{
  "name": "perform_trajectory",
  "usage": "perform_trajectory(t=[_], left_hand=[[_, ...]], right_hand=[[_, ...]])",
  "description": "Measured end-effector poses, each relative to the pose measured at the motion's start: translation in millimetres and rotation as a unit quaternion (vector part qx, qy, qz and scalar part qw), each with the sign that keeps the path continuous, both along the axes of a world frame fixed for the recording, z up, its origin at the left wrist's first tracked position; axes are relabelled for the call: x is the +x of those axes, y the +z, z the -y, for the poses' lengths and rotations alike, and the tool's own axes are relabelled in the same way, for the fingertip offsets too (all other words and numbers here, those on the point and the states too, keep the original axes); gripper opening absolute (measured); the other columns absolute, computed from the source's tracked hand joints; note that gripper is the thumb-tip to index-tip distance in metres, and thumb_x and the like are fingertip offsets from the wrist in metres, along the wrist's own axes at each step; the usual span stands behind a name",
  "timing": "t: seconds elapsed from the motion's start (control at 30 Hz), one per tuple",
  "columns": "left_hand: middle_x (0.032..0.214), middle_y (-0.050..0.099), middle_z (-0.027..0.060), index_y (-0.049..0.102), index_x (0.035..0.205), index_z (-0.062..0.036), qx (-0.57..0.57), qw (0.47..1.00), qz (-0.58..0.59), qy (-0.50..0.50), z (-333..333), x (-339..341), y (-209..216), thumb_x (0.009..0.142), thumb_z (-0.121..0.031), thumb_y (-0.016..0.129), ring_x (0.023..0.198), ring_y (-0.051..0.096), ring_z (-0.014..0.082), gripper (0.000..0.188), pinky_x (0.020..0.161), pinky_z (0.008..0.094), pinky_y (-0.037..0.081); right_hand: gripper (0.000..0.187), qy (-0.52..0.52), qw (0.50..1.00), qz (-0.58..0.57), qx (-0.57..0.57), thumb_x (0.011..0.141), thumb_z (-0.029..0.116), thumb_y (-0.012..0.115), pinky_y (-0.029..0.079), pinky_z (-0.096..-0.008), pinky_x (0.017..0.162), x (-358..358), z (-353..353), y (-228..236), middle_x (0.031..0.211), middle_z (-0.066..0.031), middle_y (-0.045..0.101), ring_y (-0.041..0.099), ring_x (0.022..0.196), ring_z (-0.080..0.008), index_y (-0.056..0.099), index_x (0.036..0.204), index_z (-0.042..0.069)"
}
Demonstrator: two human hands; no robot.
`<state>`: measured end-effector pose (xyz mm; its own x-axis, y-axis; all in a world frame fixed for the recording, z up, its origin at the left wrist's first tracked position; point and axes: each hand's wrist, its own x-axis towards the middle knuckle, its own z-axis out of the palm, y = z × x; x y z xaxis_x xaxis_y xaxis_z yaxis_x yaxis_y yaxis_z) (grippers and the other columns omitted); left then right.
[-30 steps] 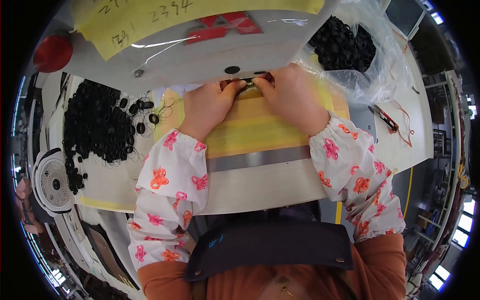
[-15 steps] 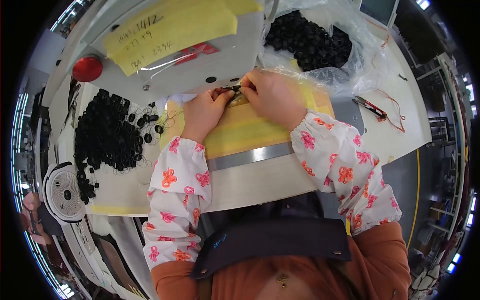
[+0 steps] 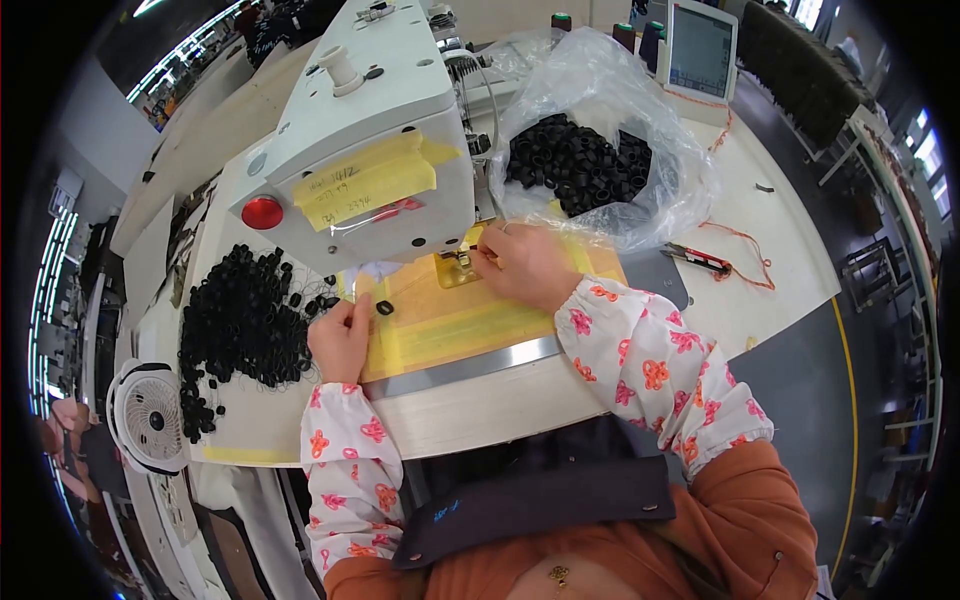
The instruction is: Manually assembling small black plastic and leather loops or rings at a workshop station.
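Note:
My left hand (image 3: 341,338) has its fingers drawn together over the left part of the yellow-taped work board (image 3: 445,330). Whether it pinches a thread cannot be made out. Just right of its fingertips is a small black loop (image 3: 385,307), apart from them. At the white sewing machine (image 3: 385,170), my right hand (image 3: 530,265) is closed beside the needle area, its fingertips by the brass-coloured plate (image 3: 458,270). Anything in that pinch is too small to tell. Left of my left hand lies a heap of black loops (image 3: 245,315) with loose threads.
A clear plastic bag (image 3: 685,185) of black rings (image 3: 580,165) stands behind my right hand. Right of it lies a red-and-black cutter (image 3: 700,260) with an orange cord (image 3: 768,275). A white fan (image 3: 150,415) is at the left table edge. A screen (image 3: 700,50) stands behind.
The view has tilted up, showing more of the machine. My left hand has parted from my right and moved left and nearer me. A black loop now shows beside it.

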<state>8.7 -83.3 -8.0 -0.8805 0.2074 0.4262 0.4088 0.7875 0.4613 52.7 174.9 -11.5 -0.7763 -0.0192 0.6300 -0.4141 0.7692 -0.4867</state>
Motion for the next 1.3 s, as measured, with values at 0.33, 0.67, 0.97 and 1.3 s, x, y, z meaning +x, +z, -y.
perform_trajectory(t=[0.33,0.67,0.97,1.3], left_hand=[[0.086,0.062,0.0107,0.06,0.086,-0.002,-0.035,0.976,-0.138,-0.163,-47,12,6,0.074,-0.012,0.059,0.082,0.053,0.0304,0.015,0.074,0.0387,0.04],[0.085,0.061,0.0151,0.058,0.087,0.0006,0.025,0.986,0.09,-0.139,-85,-8,-14,0.077,-0.022,0.061,0.078,0.058,0.031,0.026,0.068,0.0369,0.044],[0.07,0.062,0.013,0.062,0.084,-0.0005,0.031,0.98,0.114,-0.161,-86,-12,-13,0.08,-0.025,0.058,0.064,0.06,0.0258,0.025,0.06,0.0319,0.045],[0.081,0.061,0.0134,0.054,0.093,-0.0006,0.111,0.967,0.084,-0.214,-83,-14,-19,0.083,-0.019,0.054,0.07,0.058,0.03,0.021,0.063,0.0372,0.045]], right_hand=[[0.005,-0.28,0.956,-0.053,0.068,0.073,0.009,0.059,0.045,-0.0361,0.059,-4,-98,41,0.073,-0.0088,0.058,0.057,0.068,-0.0283,0.056,0.075,0.006],[0.018,-0.284,0.948,0.074,0.122,0.07,0.001,0.052,0.045,-0.0369,0.07,-1,-145,17,0.085,-0.0097,0.059,0.057,0.08,-0.0291,0.062,0.084,0.006],[0.008,-0.308,0.941,0.075,0.121,0.072,0.009,0.06,0.045,-0.0365,0.064,-6,-145,16,0.074,-0.0114,0.059,0.058,0.072,-0.0284,0.058,0.078,0.004],[0.012,-0.298,0.951,0.058,0.067,0.074,0.016,0.061,0.045,-0.0366,0.063,-13,-132,14,0.079,-0.0086,0.06,0.058,0.074,-0.028,0.059,0.081,0.007]])
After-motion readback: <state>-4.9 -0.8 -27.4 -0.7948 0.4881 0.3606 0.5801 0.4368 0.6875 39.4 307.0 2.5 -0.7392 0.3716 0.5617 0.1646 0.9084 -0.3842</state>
